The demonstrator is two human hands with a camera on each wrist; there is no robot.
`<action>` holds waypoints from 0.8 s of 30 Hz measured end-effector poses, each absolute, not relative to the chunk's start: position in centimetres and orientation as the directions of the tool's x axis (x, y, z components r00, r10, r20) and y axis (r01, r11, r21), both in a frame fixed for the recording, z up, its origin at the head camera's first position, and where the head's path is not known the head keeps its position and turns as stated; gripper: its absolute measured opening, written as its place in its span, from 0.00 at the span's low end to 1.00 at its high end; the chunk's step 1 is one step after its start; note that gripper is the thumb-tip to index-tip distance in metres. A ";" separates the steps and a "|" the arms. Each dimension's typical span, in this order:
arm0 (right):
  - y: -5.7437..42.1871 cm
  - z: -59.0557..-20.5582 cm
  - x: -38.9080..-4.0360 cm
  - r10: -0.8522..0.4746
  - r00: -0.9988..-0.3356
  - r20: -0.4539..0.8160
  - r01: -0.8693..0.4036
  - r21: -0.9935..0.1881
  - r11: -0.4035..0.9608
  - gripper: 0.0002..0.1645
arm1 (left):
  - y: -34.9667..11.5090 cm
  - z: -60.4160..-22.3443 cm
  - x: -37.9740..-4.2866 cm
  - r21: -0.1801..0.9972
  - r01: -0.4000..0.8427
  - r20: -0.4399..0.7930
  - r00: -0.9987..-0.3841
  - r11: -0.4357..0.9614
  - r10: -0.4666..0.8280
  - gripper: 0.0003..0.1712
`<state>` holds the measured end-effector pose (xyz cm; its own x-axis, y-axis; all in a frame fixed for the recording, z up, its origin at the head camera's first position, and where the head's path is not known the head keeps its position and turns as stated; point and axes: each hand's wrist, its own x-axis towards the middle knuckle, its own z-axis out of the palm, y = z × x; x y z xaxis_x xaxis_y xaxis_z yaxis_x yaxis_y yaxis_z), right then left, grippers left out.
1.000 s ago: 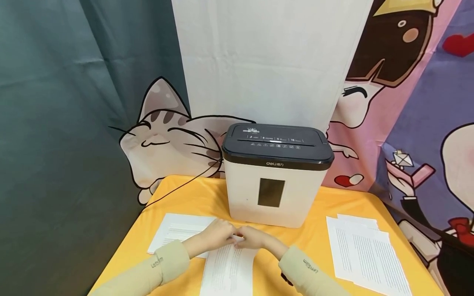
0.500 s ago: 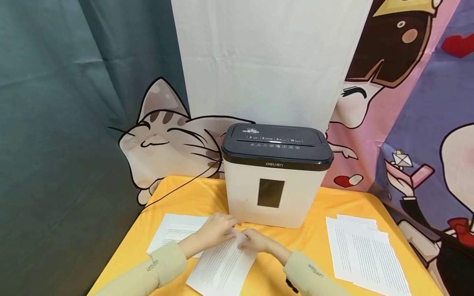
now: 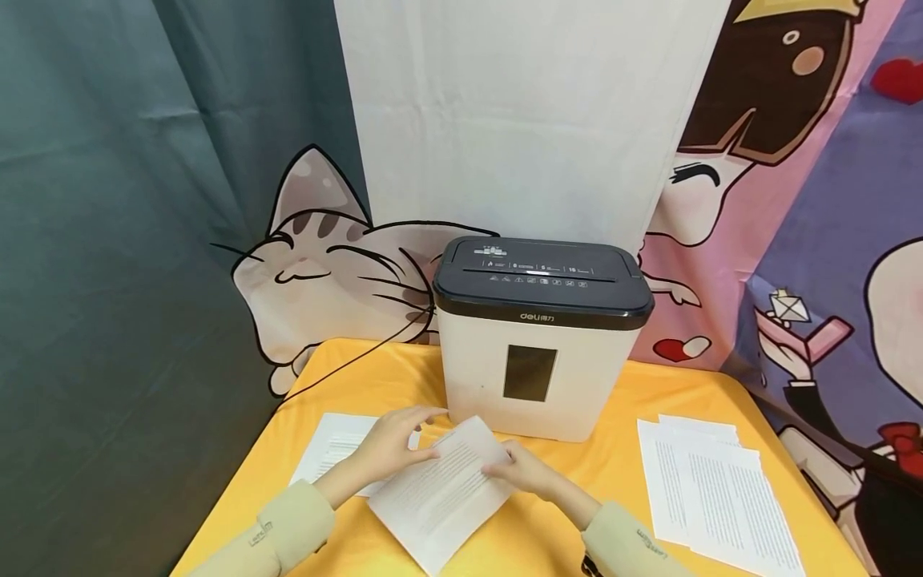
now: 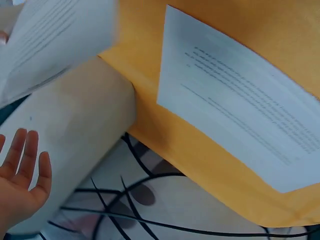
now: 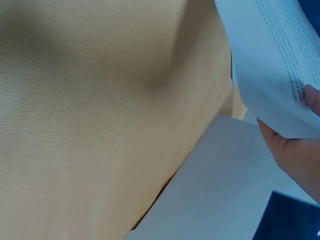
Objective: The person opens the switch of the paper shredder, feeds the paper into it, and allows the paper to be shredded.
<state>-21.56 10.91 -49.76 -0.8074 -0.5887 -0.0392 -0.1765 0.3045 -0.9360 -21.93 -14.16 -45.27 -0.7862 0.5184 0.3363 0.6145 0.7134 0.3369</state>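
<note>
A printed sheet of paper (image 3: 447, 489) is held tilted above the table in front of the shredder. My right hand (image 3: 530, 471) pinches its right edge, thumb on the printed side; the right wrist view shows this hand (image 5: 295, 155) with the fingers behind the sheet (image 5: 275, 65). My left hand (image 3: 385, 445) is at the sheet's left side, holding nothing. In the left wrist view its fingers (image 4: 22, 155) are spread and straight, apart from the raised sheet (image 4: 55, 40). Beneath and beyond the left hand, another printed sheet (image 3: 328, 445) lies flat.
A white paper shredder (image 3: 469, 377) with a dark top and feed slot (image 3: 537, 275) stands at the back of the yellow-covered table (image 3: 577, 521). Several printed sheets (image 3: 721, 489) lie overlapping on the right. A dark cord (image 3: 346, 366) runs left from the shredder.
The hands have moved apart. My left hand has let go of the sheet and drawn left, while the right has shifted right, turning and lifting the sheet.
</note>
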 end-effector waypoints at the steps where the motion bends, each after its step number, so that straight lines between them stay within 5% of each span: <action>1: 11.1 -49.7 -21.5 -0.585 -0.811 -0.036 -0.168 -0.942 0.291 0.12 | -14.5 -45.3 -22.0 0.363 0.600 0.337 -0.798 0.713 0.500 0.34; 17: 14.5 -48.6 -21.3 -0.492 -0.870 -0.011 -0.021 -0.998 0.060 0.23 | -17.2 -46.1 -21.7 0.720 0.415 0.297 -0.909 0.556 0.294 0.30; 24: 14.7 -48.3 -21.0 -0.486 -0.874 -0.004 0.028 -0.999 -0.041 0.19 | -16.1 -47.3 -21.0 0.923 0.270 0.198 -0.944 0.272 0.265 0.24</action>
<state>-20.98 14.74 -48.35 -0.8738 -0.4863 -0.0042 0.0277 -0.0410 -0.9988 -21.04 -16.05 -47.35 -0.9436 0.2654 0.1980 0.2704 0.2721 0.9235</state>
